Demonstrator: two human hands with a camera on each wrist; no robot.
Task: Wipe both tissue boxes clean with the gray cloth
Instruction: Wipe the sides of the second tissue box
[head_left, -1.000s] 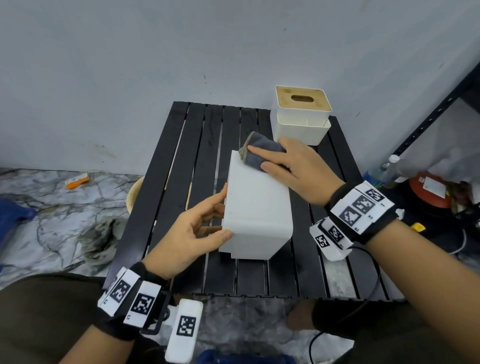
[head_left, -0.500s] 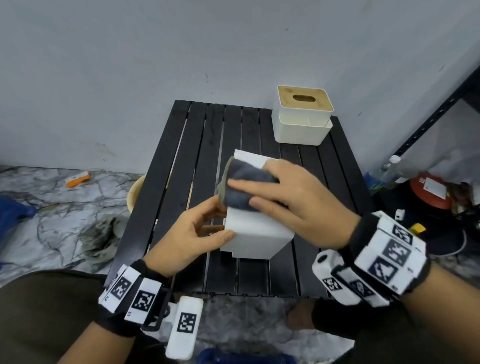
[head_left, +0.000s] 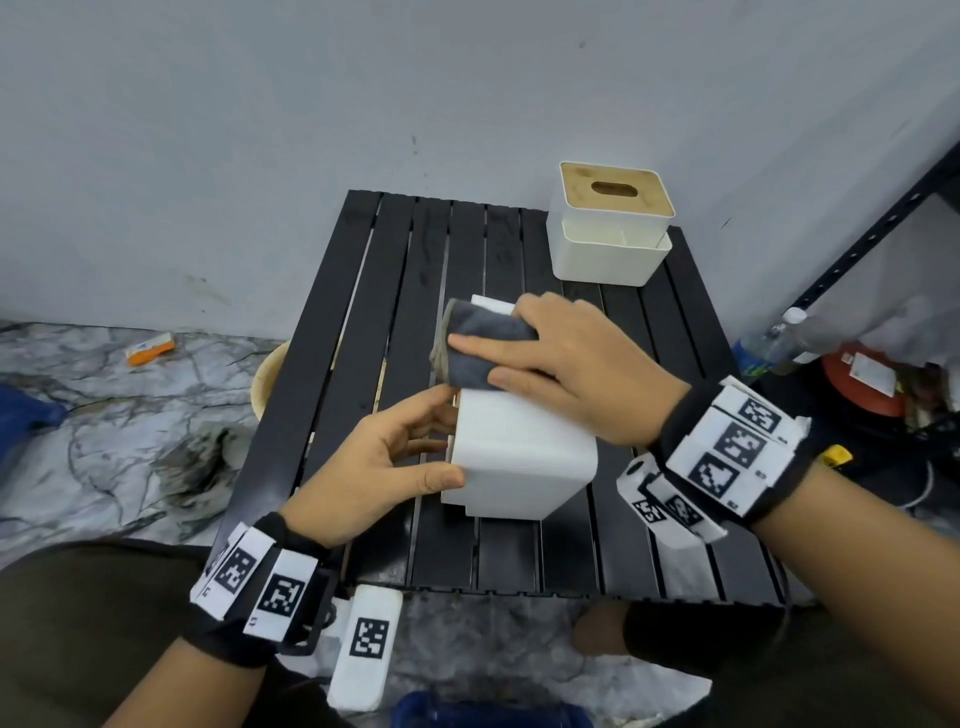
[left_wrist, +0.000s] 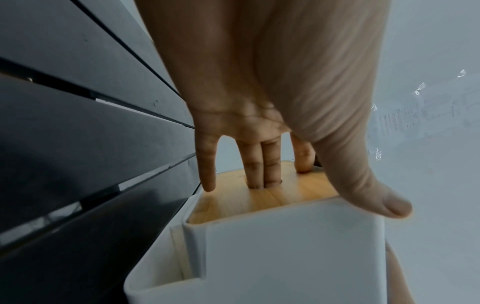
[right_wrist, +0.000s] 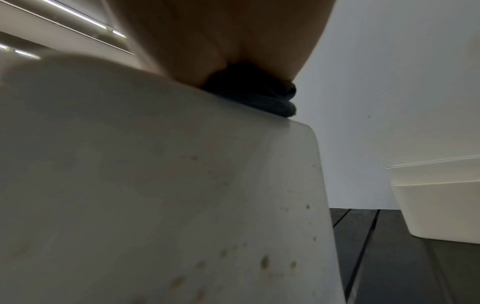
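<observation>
A white tissue box (head_left: 524, 457) lies on its side in the middle of the black slatted table (head_left: 467, 244). On its top face lies the folded gray cloth (head_left: 467, 325), which overhangs the left edge. My right hand (head_left: 480, 359) presses the cloth down with straight fingers. In the right wrist view the cloth (right_wrist: 259, 98) is bunched under the palm on the stained box (right_wrist: 155, 185). My left hand (head_left: 441, 441) grips the box's left end. There the wooden lid (left_wrist: 259, 201) shows two fingers dipped into its slot and the thumb over the white side. A second white box (head_left: 608, 223) with a wooden lid stands upright at the back right.
A pale wall rises right behind the table. A dark metal rack (head_left: 872, 228) stands at the right, with a plastic bottle (head_left: 769, 343) and a red object (head_left: 862, 379) on the floor beside it. A beige bowl (head_left: 270, 379) sits under the table's left edge.
My right hand swept the cloth from the box's far end towards me and to the left, then a little back. The left hand and the box stayed put.
</observation>
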